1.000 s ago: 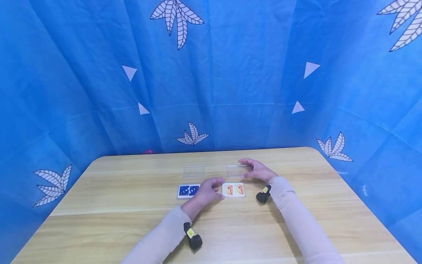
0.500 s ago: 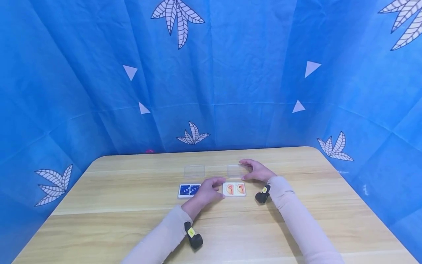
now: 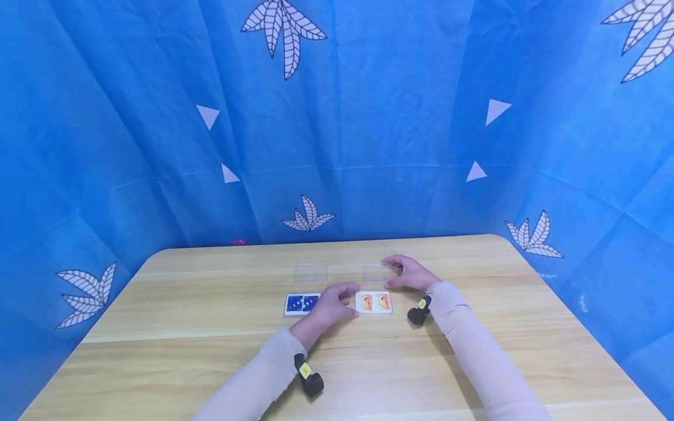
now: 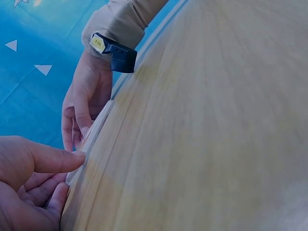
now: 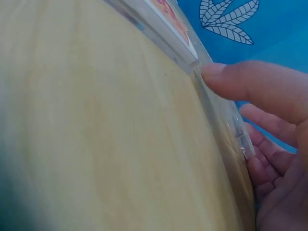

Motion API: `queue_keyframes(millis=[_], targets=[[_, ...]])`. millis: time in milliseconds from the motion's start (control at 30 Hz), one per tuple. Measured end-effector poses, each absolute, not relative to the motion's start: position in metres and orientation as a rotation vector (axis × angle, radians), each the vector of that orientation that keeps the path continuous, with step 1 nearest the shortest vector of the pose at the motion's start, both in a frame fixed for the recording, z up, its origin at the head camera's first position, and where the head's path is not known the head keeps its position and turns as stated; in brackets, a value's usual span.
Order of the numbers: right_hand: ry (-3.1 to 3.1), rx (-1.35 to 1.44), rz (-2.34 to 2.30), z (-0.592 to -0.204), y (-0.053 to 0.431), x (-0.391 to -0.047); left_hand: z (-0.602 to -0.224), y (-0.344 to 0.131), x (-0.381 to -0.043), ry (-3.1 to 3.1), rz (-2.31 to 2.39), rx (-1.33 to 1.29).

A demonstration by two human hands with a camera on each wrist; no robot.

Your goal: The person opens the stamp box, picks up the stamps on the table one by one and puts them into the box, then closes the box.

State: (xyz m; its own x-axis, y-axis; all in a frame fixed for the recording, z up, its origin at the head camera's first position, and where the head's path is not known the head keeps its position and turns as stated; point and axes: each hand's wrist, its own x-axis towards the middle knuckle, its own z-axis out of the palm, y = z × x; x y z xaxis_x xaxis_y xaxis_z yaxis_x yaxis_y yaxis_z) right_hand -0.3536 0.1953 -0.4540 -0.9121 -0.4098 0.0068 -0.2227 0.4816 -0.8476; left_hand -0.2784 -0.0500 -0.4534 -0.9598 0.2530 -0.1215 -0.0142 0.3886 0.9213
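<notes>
A clear plastic case with two orange-pictured cards lies flat on the table in the head view. My left hand holds its left end, the thumb at the near corner and a finger at the far one. Behind this case lies a clear plastic lid. My right hand grips the lid's right end between thumb and fingers, as the right wrist view shows up close. Left of my left hand sits a second case with blue cards, partly covered by that hand.
Another clear lid lies behind the blue cards. The light wooden table ends at a blue curtain at the back and on both sides.
</notes>
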Motion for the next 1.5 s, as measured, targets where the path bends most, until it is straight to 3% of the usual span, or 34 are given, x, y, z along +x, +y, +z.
queue_keyframes(millis=[600,1500], targets=[[2.504,-0.543,-1.398,-0.449,0.202,-0.345,-0.454,-0.05,-0.274,2.379,1.639,0.238],[2.453,-0.706,-1.396,-0.434,0.198,-0.299,-0.455,-0.053,-0.276,2.367,1.645,0.24]])
